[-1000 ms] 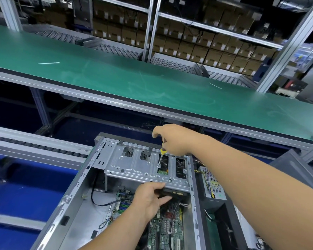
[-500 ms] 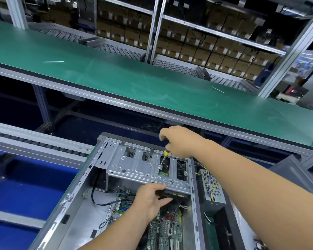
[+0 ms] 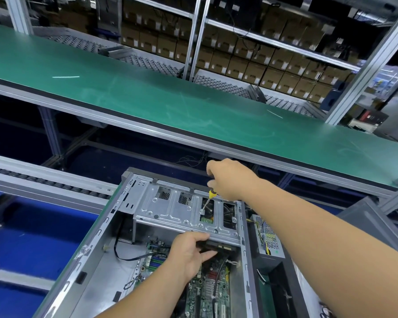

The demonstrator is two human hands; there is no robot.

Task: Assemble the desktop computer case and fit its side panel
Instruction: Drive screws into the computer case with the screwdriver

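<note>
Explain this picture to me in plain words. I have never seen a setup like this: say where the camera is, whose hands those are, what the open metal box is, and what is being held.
The camera sits on a person's head, looking forward and down, so both bare arms reach in from the bottom edge.

The open metal box is a desktop computer case lying on its side with the panel off. Inside you see the green motherboard and a silver drive cage across the far end.

The right hand grips a screwdriver with a yellow and black handle, its tip down on the cage. The left hand holds the cage's near edge.

Beyond the case runs a long green workbench, with shelves of cardboard boxes behind it.
</note>
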